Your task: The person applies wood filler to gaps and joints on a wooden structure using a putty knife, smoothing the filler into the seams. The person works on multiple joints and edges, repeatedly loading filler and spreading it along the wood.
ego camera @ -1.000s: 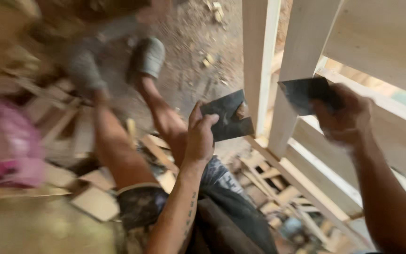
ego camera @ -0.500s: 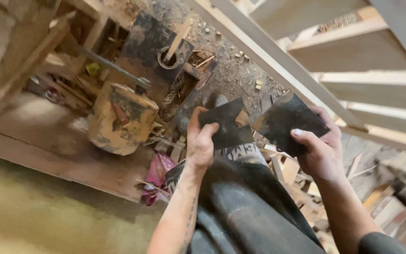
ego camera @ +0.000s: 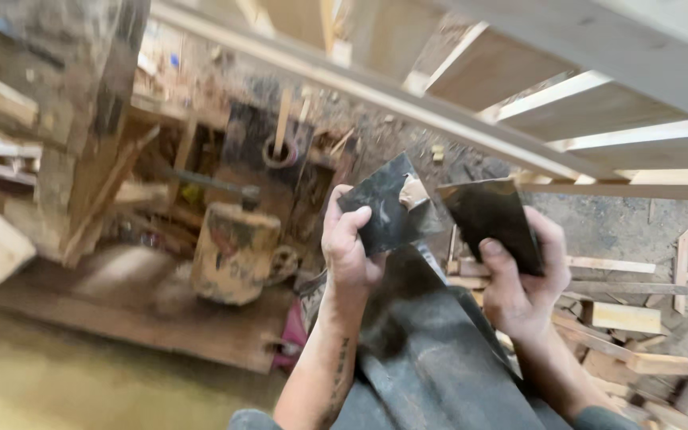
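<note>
My left hand [ego camera: 349, 243] grips a dark, worn square sheet [ego camera: 388, 211] with a torn pale patch near its upper right corner. My right hand [ego camera: 519, 279] holds a second dark square sheet [ego camera: 489, 216], thumb pressed on its face. The two sheets are held side by side at mid frame, their inner edges almost touching. Below them lies my dark-trousered leg [ego camera: 431, 350]. Both forearms rise from the bottom edge.
A dirty yellowish can [ego camera: 234, 253] stands on a brown board [ego camera: 121, 318] to the left. Pale wooden rails [ego camera: 439, 111] run across the top right. Wood offcuts [ego camera: 623, 318] litter the dirt floor at right. A hammer-like tool [ego camera: 216, 185] lies behind the can.
The view has swung from the pale frame and another person's legs over to the cluttered floor with the can. Both hands kept hold of their sheets and drew them closer together.
</note>
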